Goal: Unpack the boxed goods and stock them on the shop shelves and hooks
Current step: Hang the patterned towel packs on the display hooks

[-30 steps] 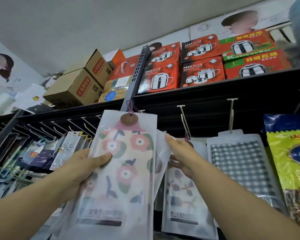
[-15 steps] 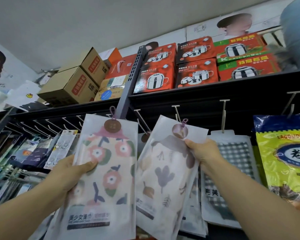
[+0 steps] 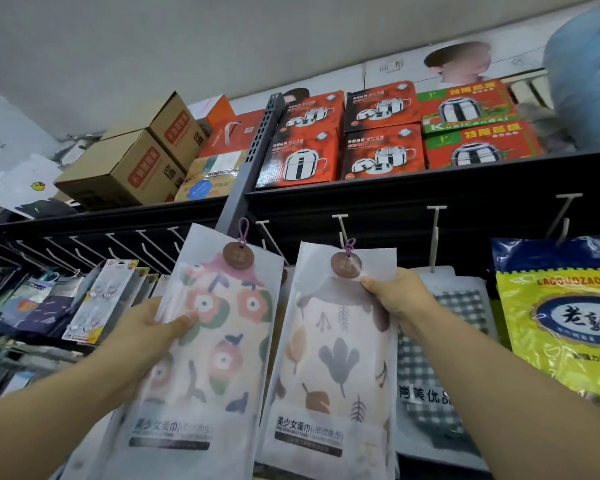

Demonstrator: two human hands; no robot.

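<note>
Currently logged, 2 packs in hand, both raised before the hook rail.

Item 1: flower-print towel pack [image 3: 219, 341], in my left hand [image 3: 142, 336]; thumb lies across its front left edge, fingers behind, gripping it. Its purple hanging loop [image 3: 244, 228] stands above the round brown tag, clear of any hook.

Item 2: leaf-print towel pack [image 3: 329, 358], just right of item 1, pinched by my right hand [image 3: 399, 297] at its upper right corner beside the tag. Its loop [image 3: 350, 244] sits close under a white hook [image 3: 342, 225]; whether it is threaded on, I cannot tell.

Item 3: checked cloth pack [image 3: 458, 306], already hanging behind my right wrist. Yellow bag [image 3: 561, 323] further right of that hand.

Item 4: red pot boxes [image 3: 381, 150] on the shelf above both hands.

Handling note, my judgement: seat 1 loop at a time. Keep the right pinch high near the tag so the loop stays open and upright, slide it fully along the hook, then release. Hang item 1 on the free hook [image 3: 265, 233] above, between the 2 packs. Thin sleeves may slip; grip firmly.
</note>
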